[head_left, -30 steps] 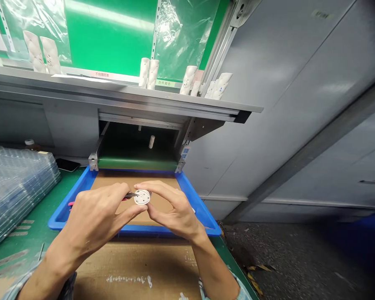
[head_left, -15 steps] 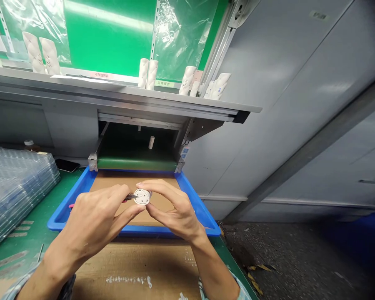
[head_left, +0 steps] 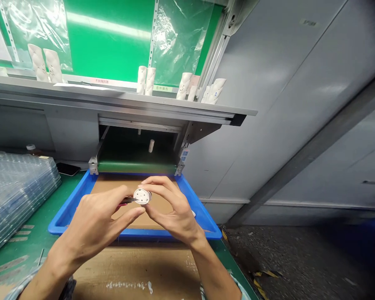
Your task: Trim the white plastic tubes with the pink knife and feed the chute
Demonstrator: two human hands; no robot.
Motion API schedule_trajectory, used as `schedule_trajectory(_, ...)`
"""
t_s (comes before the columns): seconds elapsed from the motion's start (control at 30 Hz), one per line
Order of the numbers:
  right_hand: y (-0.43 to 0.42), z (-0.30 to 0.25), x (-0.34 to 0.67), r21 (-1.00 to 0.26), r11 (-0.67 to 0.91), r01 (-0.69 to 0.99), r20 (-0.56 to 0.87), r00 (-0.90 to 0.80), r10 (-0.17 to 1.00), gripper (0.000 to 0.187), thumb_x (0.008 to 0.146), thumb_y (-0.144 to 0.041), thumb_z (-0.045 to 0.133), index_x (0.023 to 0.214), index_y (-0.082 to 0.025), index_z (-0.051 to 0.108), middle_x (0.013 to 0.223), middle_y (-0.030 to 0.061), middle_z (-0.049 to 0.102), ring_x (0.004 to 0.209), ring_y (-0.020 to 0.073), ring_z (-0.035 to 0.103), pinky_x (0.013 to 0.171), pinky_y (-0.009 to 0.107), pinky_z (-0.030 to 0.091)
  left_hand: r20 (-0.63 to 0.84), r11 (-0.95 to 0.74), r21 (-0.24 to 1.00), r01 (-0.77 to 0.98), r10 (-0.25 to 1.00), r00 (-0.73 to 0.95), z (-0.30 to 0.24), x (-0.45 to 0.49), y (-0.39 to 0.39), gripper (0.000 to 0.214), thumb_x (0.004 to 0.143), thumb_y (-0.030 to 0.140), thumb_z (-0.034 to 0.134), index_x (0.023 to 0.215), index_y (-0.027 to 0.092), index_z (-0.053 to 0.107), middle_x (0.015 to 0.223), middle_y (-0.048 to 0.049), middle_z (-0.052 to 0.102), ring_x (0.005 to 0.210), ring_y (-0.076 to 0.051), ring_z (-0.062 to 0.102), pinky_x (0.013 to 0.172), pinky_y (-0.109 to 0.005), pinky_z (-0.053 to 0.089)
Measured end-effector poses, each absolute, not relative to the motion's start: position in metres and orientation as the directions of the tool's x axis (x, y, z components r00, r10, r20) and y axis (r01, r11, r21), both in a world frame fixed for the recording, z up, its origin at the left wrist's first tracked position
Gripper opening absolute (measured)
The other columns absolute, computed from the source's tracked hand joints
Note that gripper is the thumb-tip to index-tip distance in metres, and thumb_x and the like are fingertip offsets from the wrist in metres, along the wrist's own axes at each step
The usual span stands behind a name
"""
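My right hand (head_left: 175, 208) pinches a short white plastic cylinder (head_left: 142, 196) between thumb and fingers, its round end with several small dark holes turned toward me. My left hand (head_left: 96, 216) is closed around a tool with a pinkish-red handle and a narrow dark metal tip (head_left: 130, 200); its exact kind is mostly hidden by the fingers. The tip meets the left edge of the cylinder's end face. My left thumb reaches just under the cylinder. Both hands are above a blue tray (head_left: 58, 223) lined with brown cardboard.
Behind the tray, a green conveyor belt (head_left: 128, 146) carries a white cylinder (head_left: 151, 146). Stacked clear plastic trays (head_left: 18, 183) stand left, beside a phone (head_left: 68, 168). Several white twisted tubes (head_left: 183, 86) line the shelf above. Brown cardboard (head_left: 137, 266) lies in front.
The view has shifted slightly. My left thumb has dropped a little from the cylinder's lower edge, and the tool tip sits slightly lower on the face. A small white item now shows beside my right hand.
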State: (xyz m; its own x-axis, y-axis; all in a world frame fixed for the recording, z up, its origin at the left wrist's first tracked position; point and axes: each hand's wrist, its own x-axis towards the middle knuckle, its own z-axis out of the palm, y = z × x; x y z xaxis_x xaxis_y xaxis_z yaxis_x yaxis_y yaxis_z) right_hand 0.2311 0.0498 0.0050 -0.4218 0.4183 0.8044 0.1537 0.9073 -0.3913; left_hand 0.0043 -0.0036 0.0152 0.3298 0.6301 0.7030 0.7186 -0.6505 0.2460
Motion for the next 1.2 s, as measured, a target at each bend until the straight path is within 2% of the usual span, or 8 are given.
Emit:
schedule_trajectory(0.07, 0.05, 0.005, 0.231, -0.451, 0.885, 0.118, 0.773, -0.444, 0.453, 0.038, 0.099, -0.014, 0.077, 0.134, -0.026, 0.073, 0.124, 0.0084, 0.075, 0.113, 0.0209, 0.076, 0.101, 0.034, 0.065, 0.691, -0.656, 0.328, 0.68, 0.657, 0.3, 0.015, 0.001, -0.003, 0.025, 0.112, 0.047, 0.059, 0.129, 0.029, 0.062, 0.089, 0.0077, 0.077, 0.055, -0.008, 0.061, 0.057, -0.019, 0.047)
schedule_trajectory(0.13, 0.05, 0.003, 0.23, -0.524, 0.85, 0.048, 0.734, -0.481, 0.48, 0.045, 0.1, -0.014, 0.074, 0.143, -0.027, 0.068, 0.126, 0.0072, 0.077, 0.114, 0.0194, 0.077, 0.102, 0.032, 0.065, 0.69, -0.672, 0.365, 0.644, 0.66, 0.297, 0.014, 0.0, -0.001, 0.029, 0.112, 0.045, 0.06, 0.138, 0.032, 0.059, 0.092, 0.0084, 0.079, 0.061, -0.007, 0.068, 0.061, -0.016, 0.05)
schedule_trajectory(0.23, 0.049, -0.003, 0.226, -0.586, 0.81, 0.003, 0.702, -0.498, 0.51, 0.052, 0.1, -0.012, 0.074, 0.149, -0.026, 0.061, 0.131, 0.0064, 0.078, 0.118, 0.0184, 0.078, 0.107, 0.032, 0.064, 0.722, -0.677, 0.334, 0.656, 0.631, 0.283, 0.009, 0.003, 0.002, 0.027, 0.114, 0.049, 0.057, 0.133, 0.03, 0.061, 0.09, 0.008, 0.079, 0.065, -0.007, 0.073, 0.062, -0.015, 0.052)
schedule_trajectory(0.4, 0.051, -0.007, 0.223, -0.517, 0.854, 0.048, 0.742, -0.473, 0.476, 0.04, 0.099, -0.019, 0.08, 0.136, -0.025, 0.069, 0.126, 0.0075, 0.08, 0.115, 0.0216, 0.078, 0.103, 0.034, 0.065, 0.819, -0.594, 0.111, 0.797, 0.508, 0.265, 0.006, 0.01, 0.002, 0.043, 0.112, 0.064, 0.05, 0.113, 0.023, 0.062, 0.08, 0.0046, 0.078, 0.055, -0.011, 0.07, 0.055, -0.022, 0.047)
schedule_trajectory(0.63, 0.054, -0.001, 0.227, -0.513, 0.859, 0.011, 0.725, -0.531, 0.439, 0.051, 0.094, -0.01, 0.074, 0.142, -0.025, 0.071, 0.126, 0.0096, 0.076, 0.114, 0.0225, 0.075, 0.101, 0.036, 0.064, 0.785, -0.509, -0.076, 0.858, 0.5, 0.366, 0.017, 0.007, -0.002, 0.054, 0.115, 0.062, 0.041, 0.091, 0.021, 0.066, 0.074, 0.0016, 0.077, 0.059, -0.015, 0.072, 0.054, -0.03, 0.041)
schedule_trajectory(0.77, 0.052, 0.0, 0.227, -0.524, 0.852, 0.004, 0.714, -0.544, 0.442, 0.053, 0.093, -0.008, 0.072, 0.143, -0.025, 0.071, 0.126, 0.0093, 0.075, 0.112, 0.0217, 0.074, 0.096, 0.034, 0.065, 0.782, -0.512, -0.103, 0.853, 0.488, 0.387, 0.018, 0.01, -0.002, 0.055, 0.116, 0.062, 0.037, 0.087, 0.022, 0.062, 0.068, 0.0035, 0.07, 0.053, -0.014, 0.066, 0.053, -0.031, 0.037)
schedule_trajectory(0.9, 0.048, 0.001, 0.228, -0.522, 0.853, 0.005, 0.716, -0.541, 0.441, 0.056, 0.092, -0.005, 0.071, 0.144, -0.025, 0.071, 0.126, 0.0082, 0.074, 0.114, 0.0204, 0.074, 0.099, 0.032, 0.064, 0.768, -0.502, -0.107, 0.858, 0.506, 0.392, 0.017, 0.011, -0.004, 0.055, 0.116, 0.063, 0.037, 0.087, 0.022, 0.06, 0.067, 0.0032, 0.067, 0.054, -0.015, 0.065, 0.053, -0.031, 0.036)
schedule_trajectory(1.2, 0.048, 0.001, 0.228, -0.494, 0.868, 0.041, 0.732, -0.52, 0.441, 0.049, 0.095, -0.011, 0.073, 0.142, -0.025, 0.071, 0.125, 0.0092, 0.075, 0.111, 0.0217, 0.075, 0.097, 0.034, 0.065, 0.747, -0.532, -0.075, 0.844, 0.53, 0.4, 0.017, 0.01, -0.008, 0.048, 0.117, 0.056, 0.039, 0.086, 0.024, 0.055, 0.068, 0.0041, 0.067, 0.056, -0.015, 0.063, 0.055, -0.031, 0.033)
